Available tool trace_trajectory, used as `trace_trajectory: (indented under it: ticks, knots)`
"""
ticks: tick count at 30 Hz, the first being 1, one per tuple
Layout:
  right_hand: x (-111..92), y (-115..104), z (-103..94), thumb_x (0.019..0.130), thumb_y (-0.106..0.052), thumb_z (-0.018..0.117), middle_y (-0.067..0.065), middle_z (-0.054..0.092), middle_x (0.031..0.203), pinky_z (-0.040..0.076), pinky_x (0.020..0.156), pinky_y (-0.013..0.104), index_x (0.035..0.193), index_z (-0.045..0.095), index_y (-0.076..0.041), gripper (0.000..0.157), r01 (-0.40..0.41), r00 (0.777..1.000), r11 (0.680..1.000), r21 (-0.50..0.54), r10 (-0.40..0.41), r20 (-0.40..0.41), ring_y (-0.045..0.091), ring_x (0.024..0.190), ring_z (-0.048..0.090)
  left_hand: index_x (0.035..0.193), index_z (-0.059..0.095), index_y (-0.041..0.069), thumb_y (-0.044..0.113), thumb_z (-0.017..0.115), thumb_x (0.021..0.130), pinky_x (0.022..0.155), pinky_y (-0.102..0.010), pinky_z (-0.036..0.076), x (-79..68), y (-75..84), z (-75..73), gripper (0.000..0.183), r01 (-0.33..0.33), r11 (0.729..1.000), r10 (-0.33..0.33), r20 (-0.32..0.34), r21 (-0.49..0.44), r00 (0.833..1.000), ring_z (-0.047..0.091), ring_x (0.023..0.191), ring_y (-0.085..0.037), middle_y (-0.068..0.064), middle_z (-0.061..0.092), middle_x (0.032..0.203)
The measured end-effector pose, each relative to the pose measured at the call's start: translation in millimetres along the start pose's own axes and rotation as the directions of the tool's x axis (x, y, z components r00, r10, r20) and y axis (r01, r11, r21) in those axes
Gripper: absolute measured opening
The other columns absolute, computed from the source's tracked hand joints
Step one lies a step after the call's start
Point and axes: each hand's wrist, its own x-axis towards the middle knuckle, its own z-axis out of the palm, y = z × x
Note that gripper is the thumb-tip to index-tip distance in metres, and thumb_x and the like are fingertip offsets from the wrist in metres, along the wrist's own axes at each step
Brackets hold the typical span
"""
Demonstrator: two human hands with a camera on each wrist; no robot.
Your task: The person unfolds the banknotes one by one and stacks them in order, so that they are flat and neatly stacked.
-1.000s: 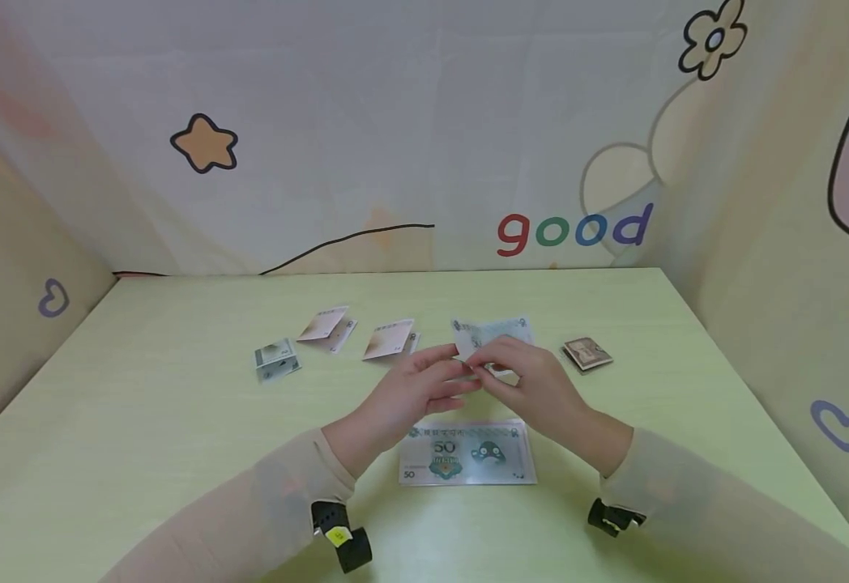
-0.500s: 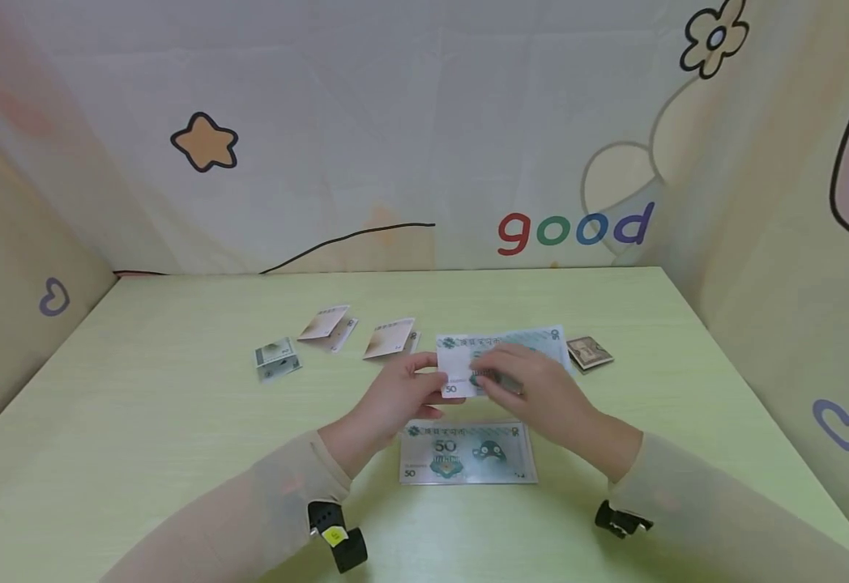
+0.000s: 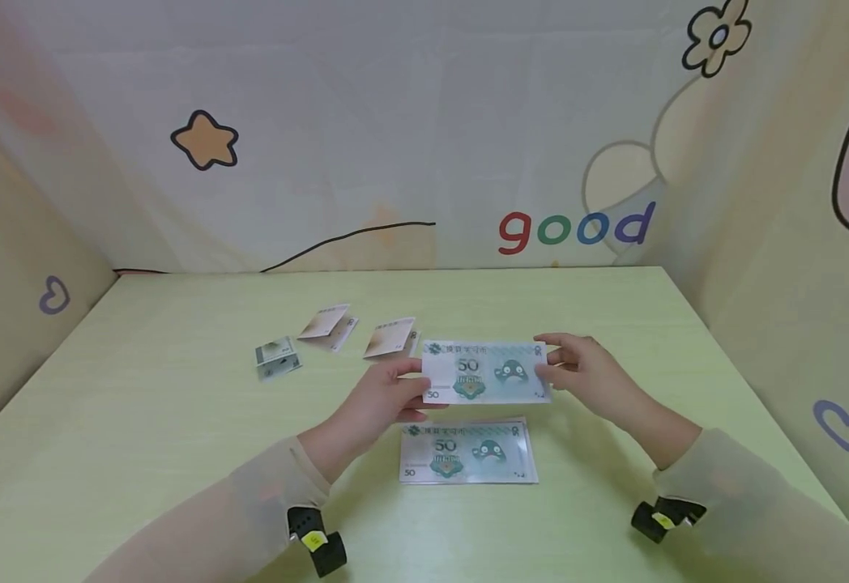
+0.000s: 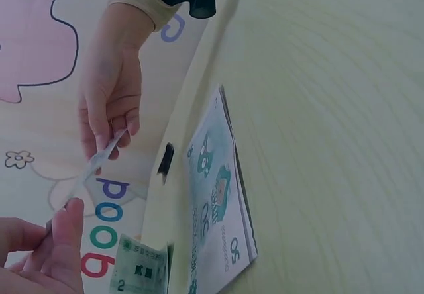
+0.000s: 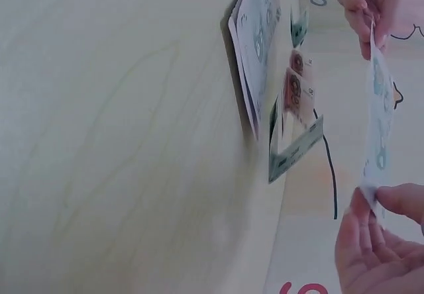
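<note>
A play banknote (image 3: 486,372) marked 50, with a teal cartoon animal printed on it, is stretched between two hands, held up off the pale green worktop (image 3: 177,470). The left hand (image 3: 376,397) pinches its left end: thumb on the printed face, fingers behind, only the paper between them. The right hand (image 3: 599,380) pinches the other end in the same way, its fingers bent and drawn in to the thumb around the right edge. Both wrist views show the note almost edge-on and apart from everything else.

On the worktop, on the person's side of the held note, lies a stack of 50 notes (image 3: 468,453), its edges not quite lined up. Farther back and to the left are three folded notes: a small green note (image 3: 277,359), a brownish-pink note (image 3: 325,322) and a second brownish-pink note (image 3: 390,338) just behind the left hand. The left wrist view also shows a green note marked 2 (image 4: 140,267), standing creased on the worktop, and a small dark item (image 4: 165,159) too blurred to name.

Pale sleeves (image 3: 213,518) cover the forearms — each wrist wears a black camera (image 3: 317,541) with a yellow label. Behind hangs a backdrop (image 3: 337,129) lettered "good".
</note>
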Motion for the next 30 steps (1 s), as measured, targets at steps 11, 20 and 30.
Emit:
trace_trajectory:
  ticks: [11, 20, 30]
  knots:
    - [-9.6, -0.4, 10.2, 0.086, -0.012, 0.068, 0.008, 0.062, 0.089, 0.053, 0.073, 0.029, 0.133, 0.045, -0.001, 0.054, -0.043, 0.986, 0.996, 0.074, 0.031, 0.164, 0.019, 0.079, 0.061, 0.113, 0.061, 0.0, 0.012, 0.063, 0.089, 0.068, -0.029, 0.053, -11.4, -9.5, -13.8, 0.027, 0.05, 0.969, -0.045, -0.027, 0.244, 0.999, 0.059, 0.071, -0.016, -0.006, 0.064, 0.083]
    - [-14.3, -1.4, 26.8, 0.084, -0.013, 0.07, 0.0, 0.055, 0.075, 0.044, 0.061, 0.027, 0.12, 0.055, -0.006, 0.04, 0.078, 0.962, 0.986, -0.146, -0.036, 0.271, 0.015, 0.068, 0.051, 0.123, 0.043, 0.003, 0.004, 0.067, 0.084, 0.059, -0.026, 0.048, -18.5, -17.4, -16.3, 0.046, -0.027, 0.877, -0.008, 0.07, 0.48, 0.997, 0.055, 0.06, -0.015, -0.004, 0.058, 0.071]
    - [-14.7, -4.2, 44.6, 0.083, -0.011, 0.07, -0.002, 0.052, 0.071, 0.04, 0.059, 0.026, 0.114, 0.058, -0.011, 0.033, 0.078, 0.955, 0.945, -0.319, 0.021, 0.296, 0.013, 0.064, 0.047, 0.087, 0.056, 0.01, 0.004, 0.065, 0.086, 0.056, -0.024, 0.041, -20.5, -20.9, -7.6, 0.011, -0.156, 0.643, 0.029, 0.18, 0.749, 0.983, 0.048, 0.06, -0.013, 0.0, 0.053, 0.069]
